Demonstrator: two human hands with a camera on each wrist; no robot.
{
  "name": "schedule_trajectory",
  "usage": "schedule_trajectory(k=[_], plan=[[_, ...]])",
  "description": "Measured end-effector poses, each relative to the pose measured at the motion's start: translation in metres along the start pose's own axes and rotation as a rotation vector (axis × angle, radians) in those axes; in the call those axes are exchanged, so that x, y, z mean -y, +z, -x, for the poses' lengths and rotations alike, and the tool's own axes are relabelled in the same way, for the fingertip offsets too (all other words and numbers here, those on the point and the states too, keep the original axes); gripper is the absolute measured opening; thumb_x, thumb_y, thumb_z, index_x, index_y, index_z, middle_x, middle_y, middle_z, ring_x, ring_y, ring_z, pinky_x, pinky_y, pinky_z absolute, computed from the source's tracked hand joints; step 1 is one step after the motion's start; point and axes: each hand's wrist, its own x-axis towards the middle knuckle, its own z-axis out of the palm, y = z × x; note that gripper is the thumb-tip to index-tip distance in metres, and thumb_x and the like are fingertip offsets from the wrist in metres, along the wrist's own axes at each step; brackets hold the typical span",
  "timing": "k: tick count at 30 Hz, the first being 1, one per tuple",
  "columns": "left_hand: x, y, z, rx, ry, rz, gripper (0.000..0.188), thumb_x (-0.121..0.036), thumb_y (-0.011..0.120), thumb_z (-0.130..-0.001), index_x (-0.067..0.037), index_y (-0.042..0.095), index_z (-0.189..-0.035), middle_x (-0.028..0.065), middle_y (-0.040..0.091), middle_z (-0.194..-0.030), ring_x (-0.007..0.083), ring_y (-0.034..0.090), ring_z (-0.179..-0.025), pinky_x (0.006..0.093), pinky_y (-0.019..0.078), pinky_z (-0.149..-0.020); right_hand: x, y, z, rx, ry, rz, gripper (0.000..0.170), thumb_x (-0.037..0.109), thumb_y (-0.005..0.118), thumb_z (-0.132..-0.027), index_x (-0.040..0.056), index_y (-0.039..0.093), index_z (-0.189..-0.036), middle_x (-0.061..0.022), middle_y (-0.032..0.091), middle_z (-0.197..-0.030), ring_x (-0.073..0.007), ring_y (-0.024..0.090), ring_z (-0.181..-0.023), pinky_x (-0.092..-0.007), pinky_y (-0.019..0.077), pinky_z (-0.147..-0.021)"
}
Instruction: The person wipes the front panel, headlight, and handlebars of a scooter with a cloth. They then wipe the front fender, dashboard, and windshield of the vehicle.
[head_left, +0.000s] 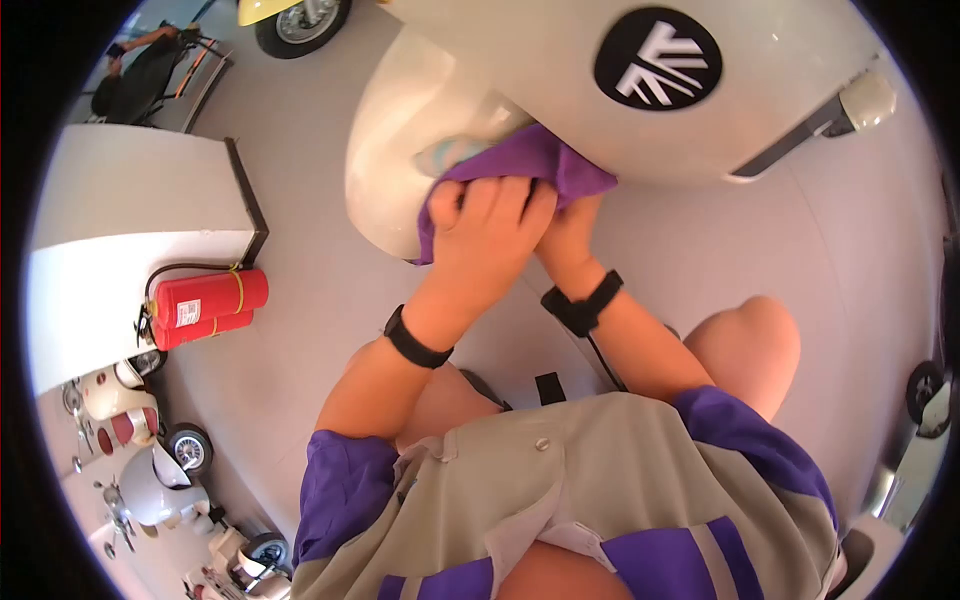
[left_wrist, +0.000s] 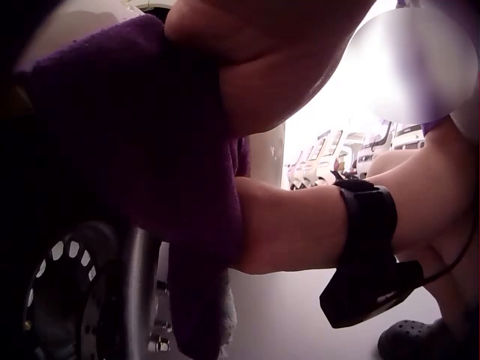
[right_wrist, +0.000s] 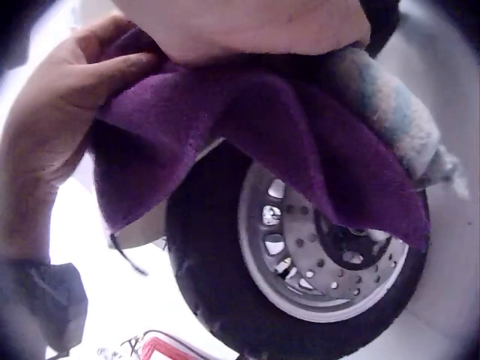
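Both hands are at a purple cloth (head_left: 520,165) against the cream scooter's rounded fender (head_left: 385,150). My left hand (head_left: 490,225) grips the cloth from above with bent fingers; in the right wrist view, its thumb pinches the cloth's edge. My right hand (head_left: 575,235) is beside and partly behind it, holding the cloth, its fingers hidden by folds. A fuzzy white-and-teal roll (right_wrist: 394,116) pokes out from under the cloth near the right hand. The cloth hangs down in front of the wheel (right_wrist: 300,247), its folds overlapping the silver rim in the right wrist view.
Above the hands is the scooter's cream body with a round black badge (head_left: 658,58). Red fire extinguishers (head_left: 210,303) stand by a white block (head_left: 140,190) at left. Several scooters (head_left: 160,485) are parked at lower left. A yellow one (head_left: 262,10) shows at the top.
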Motion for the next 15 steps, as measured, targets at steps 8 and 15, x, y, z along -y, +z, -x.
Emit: schedule_trajectory(k=[8,15], plan=[[0.099,-0.047,0.010,-0.045,-0.563,0.399,0.052,0.007,0.059,-0.069,-0.008,0.060,-0.118,0.0199,0.058,-0.106,0.0430,0.055,-0.097,0.0489,0.0469,-0.082,0.086,0.016,-0.001,0.436,-0.467,0.298,0.059,-0.001,0.066,-0.065,0.0167,0.066,-0.121,-0.0129,0.046,-0.107,-0.0324,0.045,-0.099,-0.0433,0.0377,-0.087],[0.092,-0.074,0.049,0.502,-0.660,0.165,0.036,-0.001,0.060,-0.079,0.003,0.052,-0.114,0.0216,0.058,-0.107,0.0405,0.060,-0.098,0.0457,0.0526,-0.080,0.101,0.029,0.015,0.707,-0.622,0.465,0.062,0.002,0.067,-0.062,0.0155,0.067,-0.122,-0.0136,0.048,-0.110,-0.0323,0.047,-0.098,-0.0440,0.0376,-0.086]])
